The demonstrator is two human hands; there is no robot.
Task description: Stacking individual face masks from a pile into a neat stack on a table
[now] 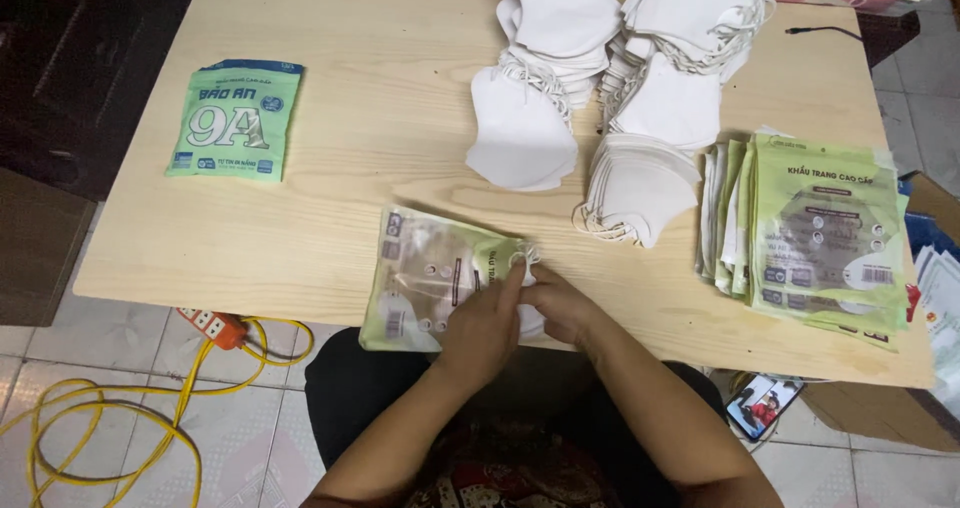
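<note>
My left hand (483, 325) and my right hand (560, 306) meet at the near edge of a light wooden table (330, 168). Together they grip a folded white face mask (526, 260) with its ear loops showing at the mouth of a clear and green plastic pouch (425, 276). The pouch lies flat under my left hand, its opening toward the right. Most of the mask is hidden by my fingers.
Stacks of white face masks (610, 88) fill the far middle of the table. A pile of green pouches (815, 233) lies at the right. One filled green packet (236, 120) lies far left. A power strip (212, 325) with yellow cable and a phone (764, 405) are on the floor.
</note>
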